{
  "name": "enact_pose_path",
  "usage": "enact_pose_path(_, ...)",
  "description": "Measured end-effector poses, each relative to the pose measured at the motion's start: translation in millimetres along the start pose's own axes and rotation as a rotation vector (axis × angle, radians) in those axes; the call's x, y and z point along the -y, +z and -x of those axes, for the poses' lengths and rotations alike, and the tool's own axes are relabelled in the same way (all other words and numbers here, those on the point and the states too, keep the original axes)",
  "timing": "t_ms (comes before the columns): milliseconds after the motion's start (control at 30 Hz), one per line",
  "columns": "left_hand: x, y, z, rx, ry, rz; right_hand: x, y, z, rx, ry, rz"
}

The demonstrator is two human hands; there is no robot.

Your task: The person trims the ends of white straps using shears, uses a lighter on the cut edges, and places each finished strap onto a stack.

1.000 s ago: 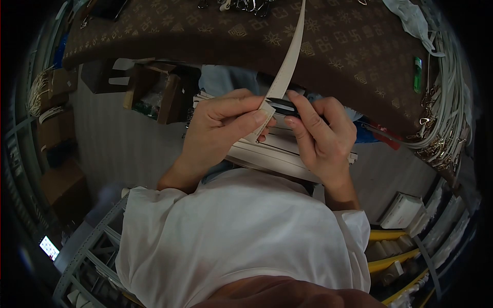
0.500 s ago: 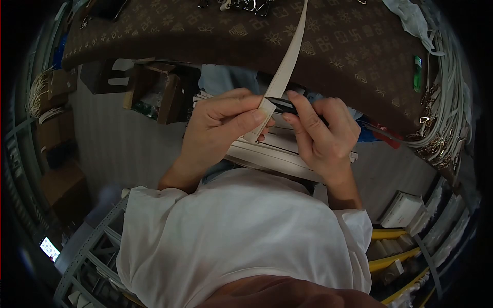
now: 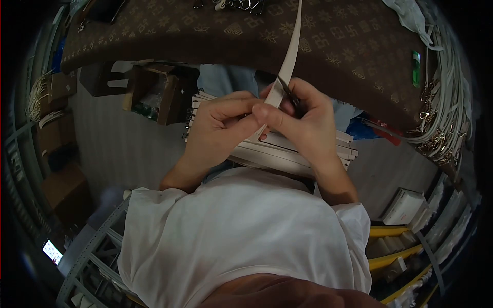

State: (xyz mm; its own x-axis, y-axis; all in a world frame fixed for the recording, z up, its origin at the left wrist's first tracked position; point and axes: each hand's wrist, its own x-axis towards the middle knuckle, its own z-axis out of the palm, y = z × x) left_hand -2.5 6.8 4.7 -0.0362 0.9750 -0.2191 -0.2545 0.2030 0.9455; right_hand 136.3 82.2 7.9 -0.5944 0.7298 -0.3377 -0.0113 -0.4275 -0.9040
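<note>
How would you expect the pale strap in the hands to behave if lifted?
The pale strap is probably bendable, as its long end curves smoothly. It looks thin and narrow, so likely light; being flat, it seems unlikely to roll.

The two hands of this person are close together in front of the chest. The left hand (image 3: 221, 123) comes from the left side, its fingers curled inward and its thumb pointing toward the other hand. The right hand (image 3: 303, 120) is bent in at the fingers, and its thumb reaches across to the left thumb tip. Both forearms are bare and rise inward from short sleeves, with elbows kept apart.
</note>
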Motion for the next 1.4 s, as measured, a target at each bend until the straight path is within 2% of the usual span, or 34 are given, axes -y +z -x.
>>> enact_pose_path(133, 0, 3, 2, -0.035, -0.056, 0.09, -2, -1, -17, -0.088, -0.107, 0.065)
enact_pose_path(200, -1, 0, 3, 0.002, -0.127, 0.146, 4, 0, -22, -0.196, -0.084, -0.077)
enact_pose_path(433, 6, -2, 1, 0.019, -0.1, 0.208, -5, -22, -16, -0.323, -0.164, -0.055)
enact_pose_path(500, 7, -4, 0, 0.062, -0.133, 0.222, -4, -21, -12, -0.322, -0.276, 0.15)
enact_pose_path(533, 5, -5, 1, 0.074, -0.135, 0.22, -6, -23, -14, -0.334, -0.28, 0.15)
enact_pose_path(600, 3, -4, -2, 0.145, -0.173, 0.312, -9, -41, -24, -0.536, -0.711, 0.679)
enact_pose_path(633, 6, -5, -3, 0.2, -0.167, 0.321, -7, -53, -26, -0.583, -0.72, 0.71)
enact_pose_path(700, 20, -12, -5, 0.308, -0.177, 0.557, -2, -72, -31, -0.725, -0.701, 1.145)
enact_pose_path(767, 31, -12, -10, 0.351, -0.168, 0.559, 4, -90, -37, -0.775, -0.718, 1.208)
enact_pose_path(833, 36, -9, -16, 0.367, -0.155, 0.559, 14, -110, -41, -0.781, -0.97, 1.417)
enact_pose_path(900, 38, -3, -16, 0.147, -0.288, 0.289, 29, -144, -43, -0.957, -0.989, 1.39)
enact_pose_path(967, 39, 2, -18, 0.122, -0.3, 0.273, 45, -189, -40, -1.117, -0.799, 1.538)
enact_pose_path(1033, 42, 5, -20, 0.095, -0.312, 0.272, 50, -221, -40, -1.151, -0.446, 1.789)
enact_pose_path(1133, 44, 8, -19, 0.064, -0.296, 0.233, 53, -234, -43, -1.047, -0.473, 1.84)
enact_pose_path(1267, 45, 14, -19, 0.014, -0.256, 0.222, 49, -228, -29, -0.939, -0.421, 1.854)
enact_pose_path(1333, 44, 15, -19, 0.014, -0.251, 0.205, 49, -172, -1, -0.901, -0.363, 1.032)
enact_pose_path(1400, 44, 16, -18, -0.007, -0.258, 0.2, 24, -123, 17, -0.587, -0.492, 0.422)
